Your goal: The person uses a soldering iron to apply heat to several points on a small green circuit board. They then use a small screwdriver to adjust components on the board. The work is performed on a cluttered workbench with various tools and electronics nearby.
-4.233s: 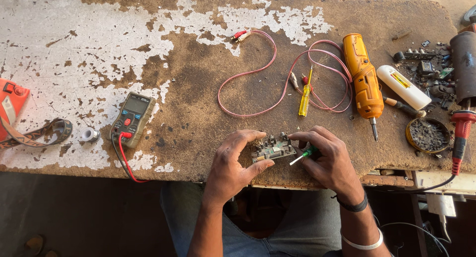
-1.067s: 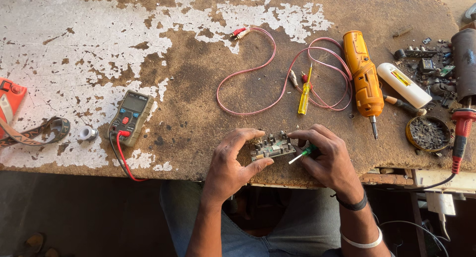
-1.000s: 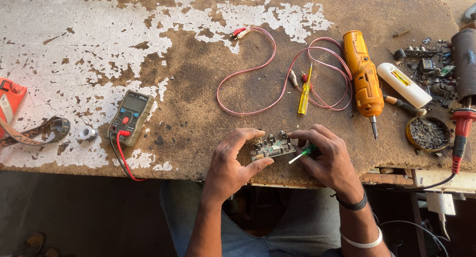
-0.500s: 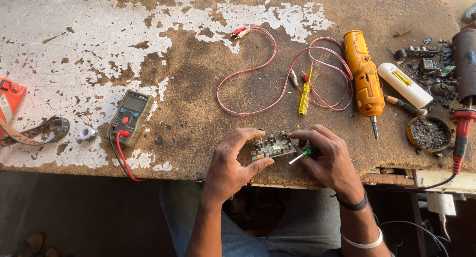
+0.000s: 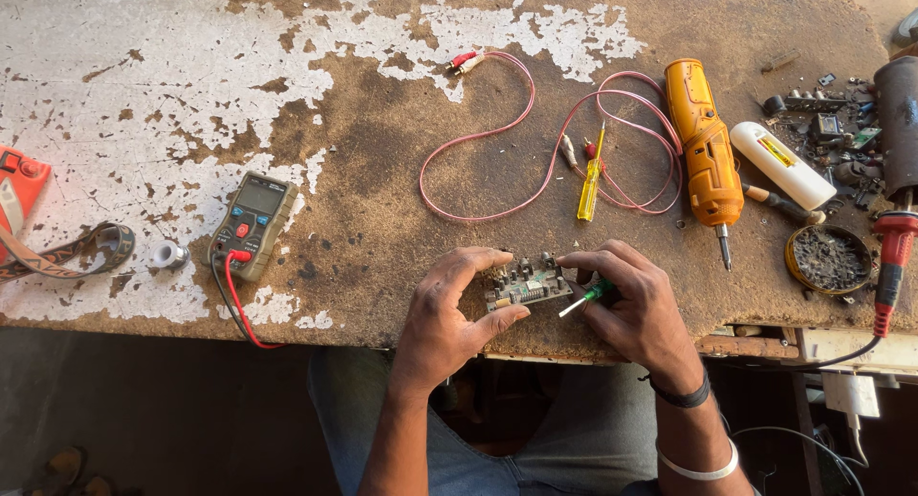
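Note:
A small green circuit board (image 5: 528, 283) rests near the front edge of the worn wooden bench (image 5: 382, 152). My left hand (image 5: 448, 307) grips the board from its left side, thumb under and fingers over its far edge. My right hand (image 5: 633, 305) touches the board's right end and holds a small green-handled screwdriver (image 5: 585, 298), whose light shaft points left toward the board.
A multimeter (image 5: 252, 225) with red and black leads lies left of the hands. Behind them are a looped pink cable (image 5: 535, 152), a yellow screwdriver (image 5: 590, 176), an orange power screwdriver (image 5: 706, 156), a white tube (image 5: 782, 164), a round tin (image 5: 828, 260) and a red-handled tool (image 5: 891, 257).

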